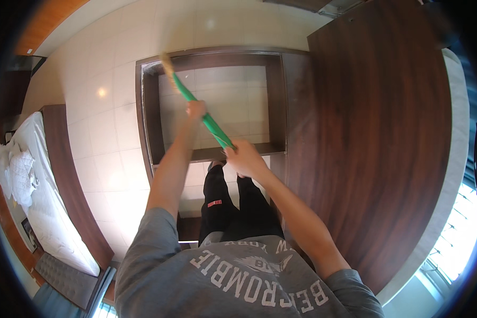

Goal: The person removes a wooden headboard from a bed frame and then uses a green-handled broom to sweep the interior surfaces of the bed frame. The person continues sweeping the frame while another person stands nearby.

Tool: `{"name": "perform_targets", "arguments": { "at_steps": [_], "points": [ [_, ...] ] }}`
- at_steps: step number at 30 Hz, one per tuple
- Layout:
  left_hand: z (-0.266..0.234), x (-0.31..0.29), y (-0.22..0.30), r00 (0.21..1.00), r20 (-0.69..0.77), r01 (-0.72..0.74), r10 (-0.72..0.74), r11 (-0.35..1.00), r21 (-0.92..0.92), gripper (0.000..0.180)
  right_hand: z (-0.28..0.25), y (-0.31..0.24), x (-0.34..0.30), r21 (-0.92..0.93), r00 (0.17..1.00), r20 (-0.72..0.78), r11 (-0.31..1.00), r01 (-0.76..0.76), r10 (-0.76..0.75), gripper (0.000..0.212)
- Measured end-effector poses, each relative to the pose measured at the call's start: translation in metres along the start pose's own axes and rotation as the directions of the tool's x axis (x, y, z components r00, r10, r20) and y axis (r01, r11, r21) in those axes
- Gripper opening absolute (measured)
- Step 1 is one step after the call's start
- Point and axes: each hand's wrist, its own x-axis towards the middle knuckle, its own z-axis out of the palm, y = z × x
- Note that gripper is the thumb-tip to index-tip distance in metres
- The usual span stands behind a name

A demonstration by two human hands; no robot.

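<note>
I hold a broom (215, 129) with a green handle and a straw-coloured brush end, slanting from my waist up to the far left. My left hand (196, 109) is wrapped round the middle of the handle, slightly blurred. Closer to my body, my right hand (246, 158) grips the handle's near end. The blurred brush reaches the far left corner of an open rectangular wooden frame (228, 51). Floor tiles show inside that frame. My legs stand just on its near side.
A broad dark wooden panel (376, 132) adjoins the frame on the right. Pale floor tiles (98, 138) lie to the left. Farther left is a bed with a white mattress (55, 212) and crumpled white bedding (18, 175). A bright window (456, 233) is at lower right.
</note>
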Motion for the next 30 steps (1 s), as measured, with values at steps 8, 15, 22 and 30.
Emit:
{"name": "perform_targets", "arguments": {
  "at_steps": [8,15,22,30],
  "points": [
    [0.17,-0.215,0.176,0.892,0.446,0.212,0.071,0.807,-0.552,0.018,-0.066,0.015,-0.11,0.056,0.841,-0.465,0.957,-0.285,0.277,0.023],
    [0.189,-0.046,0.125,0.924,0.346,-0.102,0.162,0.977,-0.185,0.021,-0.056,0.008,0.022,0.251,0.931,-0.226,0.94,-0.229,0.287,0.026],
    [0.083,-0.011,0.017,0.991,0.083,-0.119,0.104,0.973,0.199,0.021,-0.028,0.031,-0.002,0.192,0.988,0.002,0.97,-0.152,0.154,0.02],
    [0.162,-0.195,0.151,0.857,0.476,0.008,0.198,0.918,-0.396,0.021,-0.058,0.006,-0.094,0.284,0.851,-0.35,0.91,-0.302,0.392,0.02]
  ]
}}
